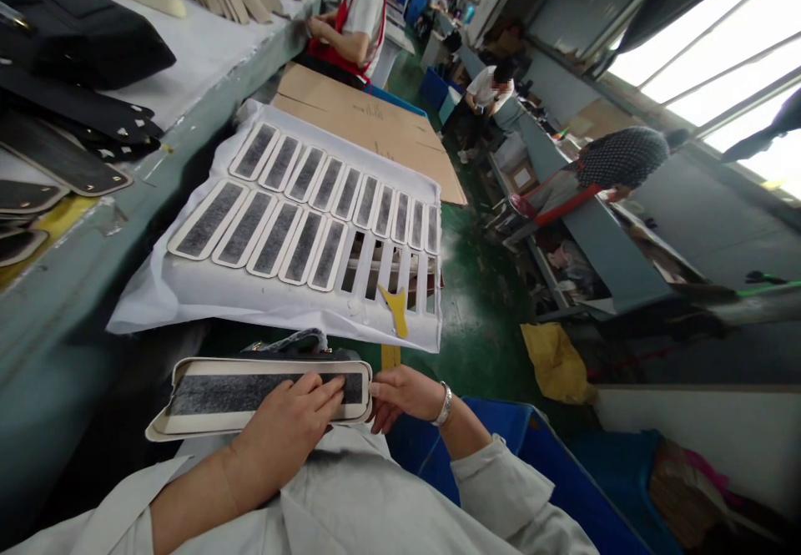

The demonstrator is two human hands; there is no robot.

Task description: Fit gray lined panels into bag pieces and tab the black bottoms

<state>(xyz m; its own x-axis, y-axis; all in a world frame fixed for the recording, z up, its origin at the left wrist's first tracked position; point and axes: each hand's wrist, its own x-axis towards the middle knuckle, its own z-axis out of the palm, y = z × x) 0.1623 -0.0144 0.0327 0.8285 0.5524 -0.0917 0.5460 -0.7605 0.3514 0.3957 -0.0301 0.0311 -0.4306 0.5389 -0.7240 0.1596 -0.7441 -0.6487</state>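
1. left hand [291, 417] lies flat, fingers outstretched, on the long panel [229, 394], nearer than the white sheet [209, 288].
2. right hand [405, 392], fingers curled, touches the panel's end; cannot tell whether it pinches.
3. two rows of similar panels [304, 244] lie on the sheet.
4. cardboard [369, 121] lies beyond the sheet.
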